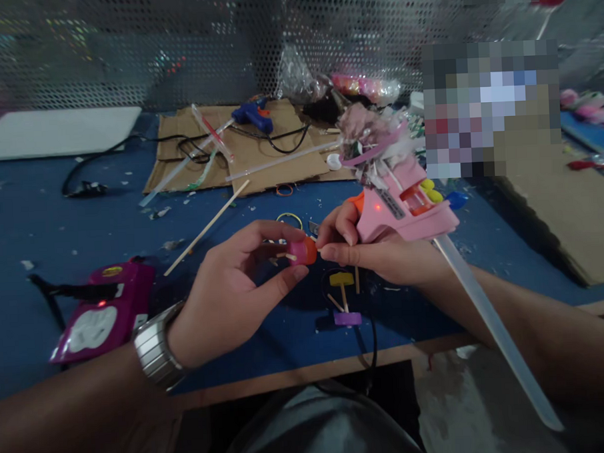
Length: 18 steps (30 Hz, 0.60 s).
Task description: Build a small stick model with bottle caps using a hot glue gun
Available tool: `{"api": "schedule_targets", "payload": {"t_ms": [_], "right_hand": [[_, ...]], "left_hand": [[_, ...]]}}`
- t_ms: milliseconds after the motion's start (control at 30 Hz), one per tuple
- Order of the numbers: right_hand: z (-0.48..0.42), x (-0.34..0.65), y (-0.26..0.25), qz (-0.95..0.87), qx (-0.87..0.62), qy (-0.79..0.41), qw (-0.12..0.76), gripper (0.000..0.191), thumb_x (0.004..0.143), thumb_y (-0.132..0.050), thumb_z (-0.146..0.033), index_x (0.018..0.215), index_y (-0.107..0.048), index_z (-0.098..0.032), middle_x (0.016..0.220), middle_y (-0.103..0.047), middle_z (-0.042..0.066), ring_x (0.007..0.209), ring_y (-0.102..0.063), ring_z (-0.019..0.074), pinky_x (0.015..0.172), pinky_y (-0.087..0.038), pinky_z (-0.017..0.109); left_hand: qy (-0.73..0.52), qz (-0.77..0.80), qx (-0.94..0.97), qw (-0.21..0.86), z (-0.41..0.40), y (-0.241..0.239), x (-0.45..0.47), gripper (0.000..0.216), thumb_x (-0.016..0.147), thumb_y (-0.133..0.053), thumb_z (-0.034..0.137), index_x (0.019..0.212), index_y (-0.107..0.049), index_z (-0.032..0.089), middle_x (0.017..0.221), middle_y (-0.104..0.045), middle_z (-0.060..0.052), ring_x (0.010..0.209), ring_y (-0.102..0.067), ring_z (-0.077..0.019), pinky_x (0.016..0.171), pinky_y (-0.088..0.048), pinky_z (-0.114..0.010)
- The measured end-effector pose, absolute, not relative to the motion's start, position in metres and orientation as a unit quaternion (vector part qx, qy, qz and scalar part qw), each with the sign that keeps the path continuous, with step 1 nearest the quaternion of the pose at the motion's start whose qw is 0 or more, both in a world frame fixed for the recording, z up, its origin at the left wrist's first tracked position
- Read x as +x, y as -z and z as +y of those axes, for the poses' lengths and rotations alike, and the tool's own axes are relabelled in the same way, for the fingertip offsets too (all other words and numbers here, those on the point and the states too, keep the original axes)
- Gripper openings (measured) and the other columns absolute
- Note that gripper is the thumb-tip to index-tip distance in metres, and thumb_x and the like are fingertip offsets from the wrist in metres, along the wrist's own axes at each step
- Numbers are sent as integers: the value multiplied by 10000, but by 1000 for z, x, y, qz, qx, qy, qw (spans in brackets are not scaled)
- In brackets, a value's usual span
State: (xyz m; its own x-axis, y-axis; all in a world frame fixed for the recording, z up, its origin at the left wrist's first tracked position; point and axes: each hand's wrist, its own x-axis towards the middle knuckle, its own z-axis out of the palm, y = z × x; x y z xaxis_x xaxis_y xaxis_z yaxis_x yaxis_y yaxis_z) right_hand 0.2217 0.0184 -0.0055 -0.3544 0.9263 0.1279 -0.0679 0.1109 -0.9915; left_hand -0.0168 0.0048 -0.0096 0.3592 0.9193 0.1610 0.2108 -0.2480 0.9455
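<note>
My left hand [244, 282], with a metal watch on its wrist, is closed around a pink bottle cap [297, 252] and an orange cap [310, 250] beside it. Short wooden bits stick out of the pink cap. My right hand [353, 241] pinches at the orange side, apparently on a thin stick end. Over my right hand and wrist sits a pink glue gun [406, 208] with a long clear glue stick [502, 341]; whether the hand supports it, I cannot tell. Below the hands, a yellow cap [341, 279] and a purple cap [347, 318] are joined by a stick.
A magenta device [108, 308] with a red light stands at left. Behind my left hand lies a wooden stick [206, 227]. On cardboard [274, 171] at the back are a blue glue gun [254, 115] and its cable. More cardboard [556, 215] lies at right.
</note>
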Motion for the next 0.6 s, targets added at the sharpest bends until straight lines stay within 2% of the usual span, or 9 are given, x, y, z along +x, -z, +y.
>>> {"api": "schedule_targets", "payload": {"t_ms": [333, 600], "right_hand": [[18, 222, 6, -598, -351, -569, 442, 533, 751, -1063, -355, 665, -555, -216, 866, -763, 22, 859, -727, 178, 817, -607, 326], [18, 223, 9, -591, -333, -577, 455, 487, 758, -1054, -272, 678, -578, -206, 874, -768, 16, 862, -731, 163, 803, -592, 298]], "left_hand": [[-388, 413, 685, 458, 5, 10, -17, 261, 916, -873, 260, 1155, -766, 258, 1219, -821, -23, 1094, -815, -193, 1021, -707, -328], [-386, 404, 696, 451, 5, 11, -17, 270, 930, -862, 238, 1183, -769, 255, 1241, -819, -17, 1106, -813, -183, 1028, -697, -313]]}}
